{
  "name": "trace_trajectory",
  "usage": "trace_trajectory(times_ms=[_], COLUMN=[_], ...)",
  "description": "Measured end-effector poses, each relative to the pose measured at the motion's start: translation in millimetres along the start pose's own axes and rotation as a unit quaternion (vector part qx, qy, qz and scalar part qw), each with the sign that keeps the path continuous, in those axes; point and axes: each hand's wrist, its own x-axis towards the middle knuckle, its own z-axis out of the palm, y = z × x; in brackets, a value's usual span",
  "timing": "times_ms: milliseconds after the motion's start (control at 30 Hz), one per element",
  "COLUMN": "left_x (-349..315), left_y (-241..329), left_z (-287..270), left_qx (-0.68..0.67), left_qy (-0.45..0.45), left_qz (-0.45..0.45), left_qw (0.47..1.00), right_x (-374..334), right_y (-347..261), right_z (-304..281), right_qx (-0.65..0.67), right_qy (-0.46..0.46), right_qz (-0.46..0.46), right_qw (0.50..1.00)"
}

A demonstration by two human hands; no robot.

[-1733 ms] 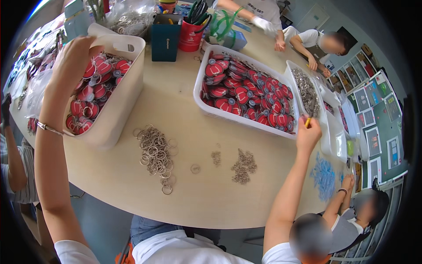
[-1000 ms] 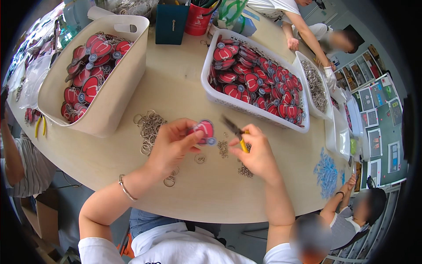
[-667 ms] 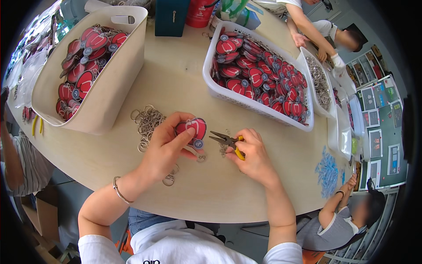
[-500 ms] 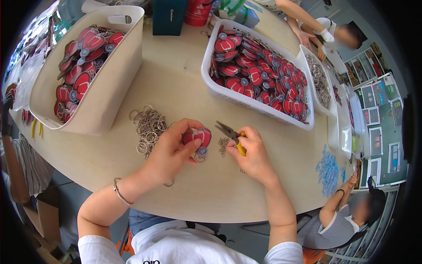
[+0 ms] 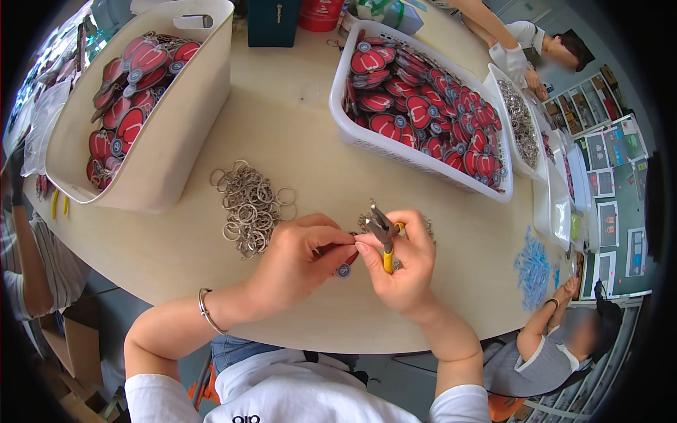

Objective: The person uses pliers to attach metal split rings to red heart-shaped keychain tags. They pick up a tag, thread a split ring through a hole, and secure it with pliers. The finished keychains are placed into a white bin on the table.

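Observation:
My left hand is closed on a red charm with a small round grey-blue tag; the fingers cover most of it. Across from it, my right hand grips pliers with yellow handles, their jaws pointing up and away from me. The right thumb and forefinger meet the left fingertips at the charm's edge; whether they pinch a small part there is hidden. Left of my hands lies a pile of metal split rings. Small metal links show partly behind my right hand.
A tall cream tub of red charms stands at left. A white basket of similar charms sits far right, beside a tray of metal parts. Light-blue pieces lie at right. Other people work around the table.
My hands have come together, the right moving left and the left moving right with the charm. The pliers have turned more upright, and the fingers now cover most of the charm.

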Motion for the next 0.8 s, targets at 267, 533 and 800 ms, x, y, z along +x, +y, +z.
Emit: trace_trajectory(times_ms=[267,533,800], left_x=[-3,-2,-3], left_y=[-1,1,8], left_z=[3,2,1], left_qx=[-0.111,-0.105,0.002], left_qy=[0.035,0.007,0.090], left_qz=[0.027,0.016,0.005], left_qw=[0.993,0.994,0.996], right_x=[0,0,12], right_y=[-2,1,1], right_z=[1,0,-14], right_qx=[0.133,0.190,0.131], right_qy=[0.044,-0.007,-0.072], right_qz=[0.090,0.100,0.084], right_qw=[0.986,0.977,0.985])
